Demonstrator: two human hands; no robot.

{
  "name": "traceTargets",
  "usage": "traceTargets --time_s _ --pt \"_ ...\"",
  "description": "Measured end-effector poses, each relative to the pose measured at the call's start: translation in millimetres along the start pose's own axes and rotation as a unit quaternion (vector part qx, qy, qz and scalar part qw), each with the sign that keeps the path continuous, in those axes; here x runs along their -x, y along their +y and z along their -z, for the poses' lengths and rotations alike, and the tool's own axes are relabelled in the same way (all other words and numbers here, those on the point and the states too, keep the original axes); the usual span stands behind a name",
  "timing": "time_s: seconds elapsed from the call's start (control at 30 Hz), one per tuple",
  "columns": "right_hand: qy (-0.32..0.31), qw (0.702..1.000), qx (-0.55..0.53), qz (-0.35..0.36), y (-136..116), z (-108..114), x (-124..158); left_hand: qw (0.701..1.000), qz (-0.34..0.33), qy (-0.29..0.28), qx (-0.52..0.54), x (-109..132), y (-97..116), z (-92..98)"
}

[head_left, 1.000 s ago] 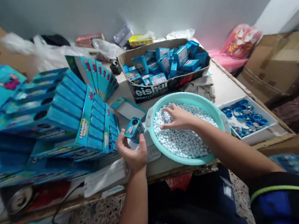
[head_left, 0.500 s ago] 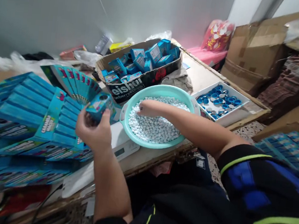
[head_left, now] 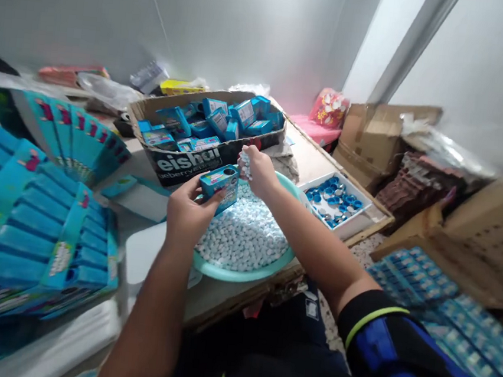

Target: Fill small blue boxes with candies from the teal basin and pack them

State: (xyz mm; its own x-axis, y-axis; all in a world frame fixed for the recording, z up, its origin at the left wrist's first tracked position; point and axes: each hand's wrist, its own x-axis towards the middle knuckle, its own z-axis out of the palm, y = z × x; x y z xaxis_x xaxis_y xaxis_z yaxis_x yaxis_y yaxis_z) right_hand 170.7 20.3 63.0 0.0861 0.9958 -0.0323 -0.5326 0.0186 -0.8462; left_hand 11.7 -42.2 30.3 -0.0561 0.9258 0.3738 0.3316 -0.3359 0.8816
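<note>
My left hand [head_left: 191,209] grips a small blue box [head_left: 221,187] with a dark round opening on its top, held over the left rim of a mint-green basin. Small white pellets [head_left: 242,238] fill much of the basin [head_left: 243,275]. Just above and right of the box, my right hand [head_left: 258,170] is closed around a handful of white pellets [head_left: 245,163], some showing at its fingers. Behind both hands stands a cardboard carton [head_left: 147,158] heaped with blue boxes [head_left: 218,120].
A white tray [head_left: 346,224] of blue and silver caps lies right of the basin. Stacked blue display boxes [head_left: 28,238] fill the left side, near a white scale [head_left: 143,252]. Brown cartons [head_left: 372,135] stand at the right, above packed blue goods [head_left: 452,320].
My right hand has lifted out of the pellets with a handful. My left hand has brought the blue box rightward, over the basin's edge. The camera view has shifted.
</note>
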Motion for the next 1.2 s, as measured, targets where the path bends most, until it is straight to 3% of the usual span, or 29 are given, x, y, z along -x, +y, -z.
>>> traceTargets --time_s 0.23,0.37,0.5,0.67,0.87,1.2 --pt "0.015 0.999 -0.038 -0.009 3.8 5.8 -4.8 0.995 -0.021 -0.048 -0.083 3.4 -4.0 1.2" --pt "0.011 0.996 0.09 0.015 12.3 9.0 -8.6 0.996 -0.03 -0.052 -0.07 5.5 -8.5 -3.1" --pt "0.025 0.973 0.228 0.034 15.3 13.2 -9.8 0.998 -0.042 -0.04 -0.033 7.0 -10.7 -4.0" --pt "-0.016 0.945 0.323 0.048 13.4 17.1 -5.2 0.997 -0.047 -0.048 -0.033 8.9 -8.8 -3.2" --pt "0.008 0.969 0.244 0.022 13.8 11.3 1.1 0.997 -0.039 -0.051 -0.045 8.5 -7.7 -2.2" --pt "0.009 0.982 0.188 0.028 13.4 3.1 5.7 0.996 -0.052 -0.046 -0.063 9.0 -7.3 -2.0"
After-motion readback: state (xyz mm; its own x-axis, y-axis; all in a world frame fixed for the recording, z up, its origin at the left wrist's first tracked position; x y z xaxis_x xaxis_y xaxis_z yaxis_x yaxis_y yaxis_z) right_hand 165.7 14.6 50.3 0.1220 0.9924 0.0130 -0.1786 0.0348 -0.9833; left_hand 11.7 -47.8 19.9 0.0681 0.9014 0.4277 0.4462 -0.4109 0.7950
